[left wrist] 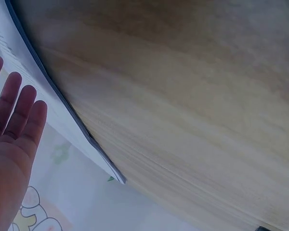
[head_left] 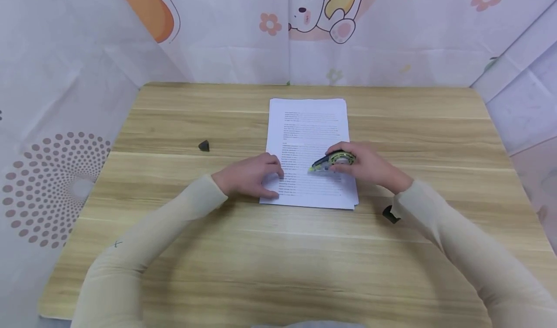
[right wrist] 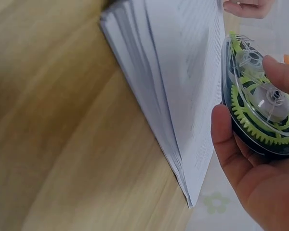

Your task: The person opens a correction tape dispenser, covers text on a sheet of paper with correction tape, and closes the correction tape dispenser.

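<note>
The paper stack in front of you bore dense paragraphs of black print, too small and blurred to read. Your left sleeve carried a small dark x-like mark. Your right hand gripped a clear-cased correction tape dispenser between thumb and fingers, its tip over the page; contact was impossible to tell. Your left hand lay with thumb spread from its fingers at the stack's left edge. The stack sat near the table's far edge, its sheets slightly uneven, with wood stretching widely left, right and towards you.
</note>
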{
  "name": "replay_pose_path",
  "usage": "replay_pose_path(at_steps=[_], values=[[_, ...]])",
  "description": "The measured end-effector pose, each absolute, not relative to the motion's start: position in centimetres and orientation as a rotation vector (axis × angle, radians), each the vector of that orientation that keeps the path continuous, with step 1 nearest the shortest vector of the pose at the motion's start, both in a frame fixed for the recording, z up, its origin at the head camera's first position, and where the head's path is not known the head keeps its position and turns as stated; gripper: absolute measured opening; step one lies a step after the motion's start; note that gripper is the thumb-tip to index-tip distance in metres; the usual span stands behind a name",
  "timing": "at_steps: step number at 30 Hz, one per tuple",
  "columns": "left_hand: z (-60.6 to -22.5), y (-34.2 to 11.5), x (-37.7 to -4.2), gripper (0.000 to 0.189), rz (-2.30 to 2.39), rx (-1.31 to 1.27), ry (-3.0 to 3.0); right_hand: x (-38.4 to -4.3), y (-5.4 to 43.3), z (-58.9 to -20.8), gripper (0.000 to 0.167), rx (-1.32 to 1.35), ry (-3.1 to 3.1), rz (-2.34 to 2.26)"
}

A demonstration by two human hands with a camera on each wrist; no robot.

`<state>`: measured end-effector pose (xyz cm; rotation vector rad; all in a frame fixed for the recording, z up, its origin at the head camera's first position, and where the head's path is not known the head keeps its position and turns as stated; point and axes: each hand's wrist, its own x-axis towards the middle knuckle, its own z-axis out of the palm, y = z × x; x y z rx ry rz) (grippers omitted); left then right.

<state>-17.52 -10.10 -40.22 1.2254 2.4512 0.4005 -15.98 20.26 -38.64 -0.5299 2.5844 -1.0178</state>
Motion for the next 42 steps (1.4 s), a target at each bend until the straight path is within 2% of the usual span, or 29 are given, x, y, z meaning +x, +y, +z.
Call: replay_pose_path(at_steps=[42], values=[[-40.3,-9.7,-17.1,0.037,0.357,1.239,2.423,-15.0,19.1,-39.0,0.033,-0.564,2.483,-1.074]])
